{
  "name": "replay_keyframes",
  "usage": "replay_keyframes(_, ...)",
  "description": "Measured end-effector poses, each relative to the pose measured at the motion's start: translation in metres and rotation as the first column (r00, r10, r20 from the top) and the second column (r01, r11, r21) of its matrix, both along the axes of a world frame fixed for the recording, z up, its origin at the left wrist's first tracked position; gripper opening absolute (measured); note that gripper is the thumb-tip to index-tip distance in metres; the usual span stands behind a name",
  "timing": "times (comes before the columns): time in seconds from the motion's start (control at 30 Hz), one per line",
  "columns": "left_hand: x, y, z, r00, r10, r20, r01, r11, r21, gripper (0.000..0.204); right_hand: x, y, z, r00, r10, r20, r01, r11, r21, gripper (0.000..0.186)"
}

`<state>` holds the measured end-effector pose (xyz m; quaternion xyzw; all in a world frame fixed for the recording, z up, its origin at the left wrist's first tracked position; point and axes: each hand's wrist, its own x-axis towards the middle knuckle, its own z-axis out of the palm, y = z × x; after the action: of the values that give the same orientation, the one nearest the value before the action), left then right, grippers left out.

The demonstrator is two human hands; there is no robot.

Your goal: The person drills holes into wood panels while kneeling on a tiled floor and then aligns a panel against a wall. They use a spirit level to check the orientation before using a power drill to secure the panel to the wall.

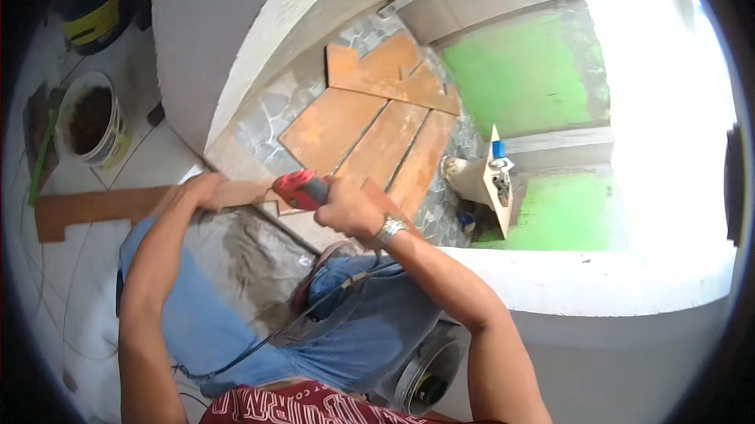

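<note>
A long brown wood-look plank (102, 208) with a notched left end lies across in front of me, reaching right toward the doorway. My left hand (206, 189) is closed on it near its right part, the fingers partly hidden. In my right hand (351, 208) is a red and black corded power tool (296, 189); the fingers wrap round its dark body, and its red front is over the plank's right end. I cannot make out its working tip. The dark cord (271, 337) runs back across my legs.
Several brown boards (377, 137) lie on the stone-patterned floor beyond the threshold. A bucket with dark contents (90, 119) stands at left, a black bucket (94, 19) behind it. A pale stand (472, 178) bears small items. Another bucket (425, 377) is by my right leg; a white ledge (598, 278) runs at right.
</note>
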<state>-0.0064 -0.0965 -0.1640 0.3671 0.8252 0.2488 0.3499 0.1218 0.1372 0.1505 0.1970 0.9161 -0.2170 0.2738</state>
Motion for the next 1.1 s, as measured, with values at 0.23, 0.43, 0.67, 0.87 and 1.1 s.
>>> replay_keyframes(0.23, -0.005, -0.008, 0.007, 1.000, 0.003, -0.031, -0.004, 1.000, -0.015, 0.072, -0.018, -0.022, 0.039, 0.994, 0.049, 0.099, -0.053, 0.998, 0.037, 0.042)
replay_keyframes(0.43, -0.011, 0.001, 0.000, 0.994, -0.111, 0.000, 0.111, 0.994, -0.011, 0.059, -0.006, 0.005, -0.003, 0.988, -0.021, 0.151, 0.027, 0.999, -0.037, 0.046)
replay_keyframes(0.67, -0.002, -0.005, 0.025, 0.999, -0.019, 0.027, 0.020, 0.999, -0.045, 0.061, -0.015, -0.016, 0.002, 0.996, 0.019, 0.087, -0.014, 0.998, -0.058, 0.037)
replay_keyframes(0.87, -0.002, 0.001, 0.027, 0.999, -0.032, -0.027, 0.029, 0.995, -0.099, 0.063, -0.017, -0.019, 0.009, 0.995, -0.007, 0.096, 0.015, 0.997, -0.073, 0.036)
replay_keyframes(1.1, -0.004, 0.001, 0.031, 0.998, -0.006, 0.056, 0.012, 0.993, -0.115, 0.077, -0.017, -0.019, 0.009, 0.996, 0.001, 0.093, 0.005, 0.998, -0.069, 0.036)
